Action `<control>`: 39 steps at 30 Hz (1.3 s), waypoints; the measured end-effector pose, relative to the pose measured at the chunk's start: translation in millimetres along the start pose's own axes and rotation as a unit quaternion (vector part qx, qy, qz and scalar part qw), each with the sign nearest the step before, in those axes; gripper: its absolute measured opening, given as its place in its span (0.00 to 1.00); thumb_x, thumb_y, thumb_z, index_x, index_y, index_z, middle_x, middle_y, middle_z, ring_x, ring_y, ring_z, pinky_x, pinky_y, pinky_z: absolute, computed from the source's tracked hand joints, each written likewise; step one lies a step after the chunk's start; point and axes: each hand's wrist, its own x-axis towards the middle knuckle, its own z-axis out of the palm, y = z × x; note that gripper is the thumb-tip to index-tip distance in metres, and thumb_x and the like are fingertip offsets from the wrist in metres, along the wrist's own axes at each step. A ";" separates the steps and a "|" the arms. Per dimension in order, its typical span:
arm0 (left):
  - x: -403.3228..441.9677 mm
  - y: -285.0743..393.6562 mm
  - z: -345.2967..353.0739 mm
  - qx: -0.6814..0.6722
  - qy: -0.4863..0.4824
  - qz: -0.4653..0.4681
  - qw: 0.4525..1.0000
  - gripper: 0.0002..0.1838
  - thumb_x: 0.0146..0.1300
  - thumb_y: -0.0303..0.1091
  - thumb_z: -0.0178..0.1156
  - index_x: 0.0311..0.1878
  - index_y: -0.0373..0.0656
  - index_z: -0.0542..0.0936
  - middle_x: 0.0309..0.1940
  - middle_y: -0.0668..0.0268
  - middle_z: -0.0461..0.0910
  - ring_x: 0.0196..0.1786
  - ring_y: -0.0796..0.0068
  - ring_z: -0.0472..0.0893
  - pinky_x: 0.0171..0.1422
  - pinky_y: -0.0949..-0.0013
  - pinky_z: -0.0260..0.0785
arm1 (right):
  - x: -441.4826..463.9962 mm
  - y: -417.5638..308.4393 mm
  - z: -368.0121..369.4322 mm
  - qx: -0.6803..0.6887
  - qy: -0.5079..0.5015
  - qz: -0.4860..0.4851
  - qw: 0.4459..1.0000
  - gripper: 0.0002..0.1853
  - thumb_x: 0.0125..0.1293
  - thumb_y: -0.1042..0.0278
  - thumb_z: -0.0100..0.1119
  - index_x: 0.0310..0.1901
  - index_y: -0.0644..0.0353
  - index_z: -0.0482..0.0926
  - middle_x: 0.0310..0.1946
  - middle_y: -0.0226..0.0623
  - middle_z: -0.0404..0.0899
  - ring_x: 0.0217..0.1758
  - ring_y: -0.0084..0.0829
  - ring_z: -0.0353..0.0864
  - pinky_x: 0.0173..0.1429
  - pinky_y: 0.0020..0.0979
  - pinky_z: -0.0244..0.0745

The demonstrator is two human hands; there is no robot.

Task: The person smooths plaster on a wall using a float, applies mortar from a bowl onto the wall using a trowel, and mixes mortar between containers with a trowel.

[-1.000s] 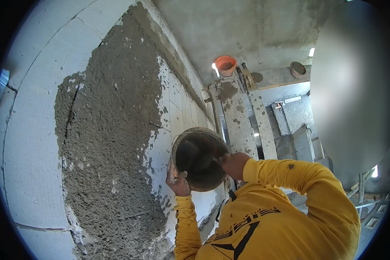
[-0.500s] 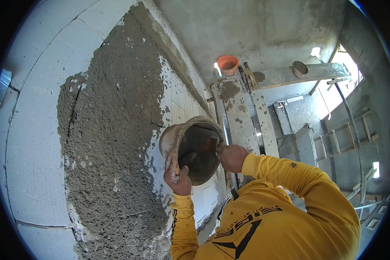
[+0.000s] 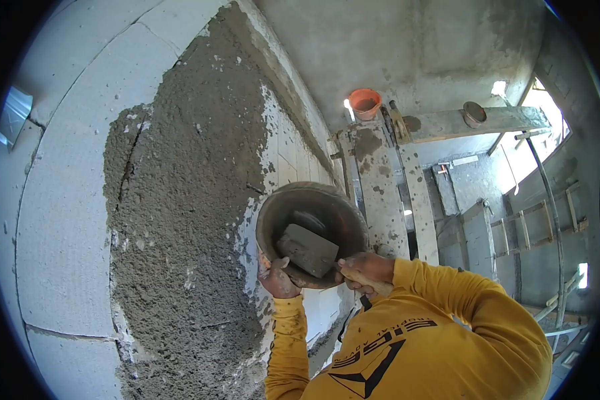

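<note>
My left hand [image 3: 279,278] grips the near left rim of a round, dark bucket [image 3: 345,212], thumb over the edge. The bucket tilts so that its inside faces me. My right hand [image 3: 368,272] is closed around the wooden handle of a trowel [image 3: 308,250], at the bucket's near right rim. The trowel's flat grey blade lies inside the bucket, coated with what looks like wet mortar. Left of the bucket, rough grey mortar [image 3: 187,187] covers part of the white block wall [image 3: 67,233].
Spotted planks [image 3: 380,200] run away beyond the bucket. An orange bucket [image 3: 365,104] stands at their far end. A second small bucket [image 3: 474,115] sits on a crosswise beam [image 3: 513,120]. Poles and a wooden ladder-like frame [image 3: 523,230] are at the right.
The bucket has turned so its inside shows more fully. The trowel blade, hard to make out before, now shows flat inside it. The view has shifted a little, moving the scene rightward.
</note>
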 end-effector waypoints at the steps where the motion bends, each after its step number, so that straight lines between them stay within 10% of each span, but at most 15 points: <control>1: 4.2 -8.9 -11.0 -0.041 0.009 -0.031 0.999 0.38 0.44 0.17 0.56 0.66 0.34 0.75 0.62 0.54 0.78 0.62 0.56 0.78 0.68 0.59 0.72 | -3.1 1.0 -1.3 0.017 -0.006 -0.010 1.000 0.26 0.79 0.44 0.46 0.48 0.64 0.75 0.22 0.29 0.69 0.16 0.22 0.69 0.17 0.27 0.66; 8: -21.3 -65.6 -71.0 -0.063 0.082 -0.106 0.989 0.38 0.46 0.18 0.54 0.67 0.36 0.74 0.59 0.54 0.80 0.59 0.53 0.80 0.67 0.55 0.74 | -30.2 9.7 -45.5 0.232 -0.074 -0.137 0.960 0.24 0.71 0.59 0.55 0.62 0.66 0.71 0.26 0.35 0.72 0.17 0.28 0.72 0.20 0.27 0.71; 20: -86.2 -117.2 -162.1 0.148 0.254 -0.109 0.950 0.30 0.50 0.19 0.57 0.61 0.36 0.81 0.52 0.62 0.83 0.50 0.65 0.81 0.54 0.64 0.77 | 71.3 -55.0 -15.9 0.019 0.460 -0.468 0.754 0.30 0.72 0.84 0.49 0.73 0.59 0.55 0.38 0.30 0.77 0.29 0.23 0.78 0.30 0.26 0.78; 22: -91.7 -117.7 -162.5 0.085 0.248 -0.107 0.959 0.25 0.55 0.23 0.57 0.59 0.39 0.81 0.51 0.62 0.82 0.50 0.63 0.81 0.55 0.62 0.77 | 189.0 -12.6 -34.8 -0.229 0.586 -0.413 0.658 0.30 0.71 0.69 0.55 0.70 0.69 0.58 0.40 0.54 0.81 0.39 0.54 0.83 0.46 0.43 0.80; 24: -102.8 -120.6 -159.8 0.040 0.248 -0.110 0.962 0.22 0.57 0.25 0.57 0.57 0.40 0.81 0.51 0.63 0.82 0.50 0.61 0.81 0.56 0.61 0.77 | 201.0 -19.1 22.9 -0.285 0.386 -0.316 0.818 0.29 0.70 0.62 0.56 0.67 0.67 0.63 0.40 0.59 0.81 0.44 0.57 0.82 0.50 0.49 0.78; 28: -109.9 -120.1 -154.2 0.056 0.271 -0.123 0.953 0.23 0.57 0.25 0.57 0.58 0.40 0.81 0.51 0.62 0.82 0.51 0.61 0.81 0.56 0.61 0.77 | 127.8 2.1 134.4 -0.292 -0.043 -0.348 0.890 0.22 0.67 0.62 0.59 0.60 0.57 0.68 0.35 0.42 0.79 0.38 0.37 0.83 0.46 0.39 0.79; 34: -126.7 -125.0 -159.6 0.060 0.302 -0.127 0.943 0.24 0.56 0.25 0.57 0.58 0.40 0.81 0.52 0.62 0.82 0.51 0.61 0.81 0.56 0.61 0.77 | 162.7 -13.6 91.3 -0.194 0.123 -0.536 0.813 0.11 0.70 0.65 0.58 0.50 0.59 0.74 0.34 0.39 0.80 0.36 0.36 0.82 0.44 0.37 0.78; 39: -138.9 -130.1 -157.7 0.071 0.332 -0.139 0.930 0.25 0.55 0.25 0.57 0.59 0.40 0.81 0.52 0.62 0.82 0.51 0.61 0.81 0.56 0.61 0.77 | 232.4 -68.5 20.9 -0.025 0.246 -0.294 0.923 0.10 0.74 0.61 0.54 0.43 0.60 0.75 0.25 0.35 0.76 0.22 0.27 0.77 0.27 0.32 0.75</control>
